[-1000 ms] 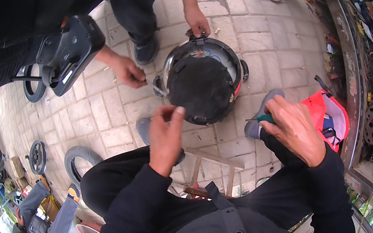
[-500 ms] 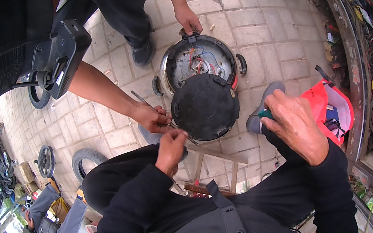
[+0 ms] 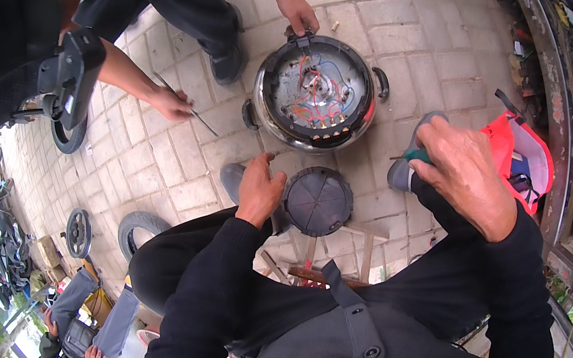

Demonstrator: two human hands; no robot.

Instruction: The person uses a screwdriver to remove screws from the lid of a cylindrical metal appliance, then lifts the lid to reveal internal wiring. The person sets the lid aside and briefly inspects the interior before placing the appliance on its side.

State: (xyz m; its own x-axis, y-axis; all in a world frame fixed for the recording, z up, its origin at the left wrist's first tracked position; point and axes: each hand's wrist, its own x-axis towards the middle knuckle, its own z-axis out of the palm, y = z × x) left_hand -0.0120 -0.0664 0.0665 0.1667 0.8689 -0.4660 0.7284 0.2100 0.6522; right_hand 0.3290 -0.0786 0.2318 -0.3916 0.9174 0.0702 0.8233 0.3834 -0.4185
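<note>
l hand fingers loosely curled, touching the rim of the round black base cover, which lies on the paving just below the upturned metal cooker pot. r hand grip clamped on a green-handled screwdriver. pot's underside is open w/ red & white wiring showing. step looks like inspection after cover removal; next move likely needs the screwdriver tip brought to the terminals w/o snagging wires. another person's hand steadies the pot's far rim.
</note>
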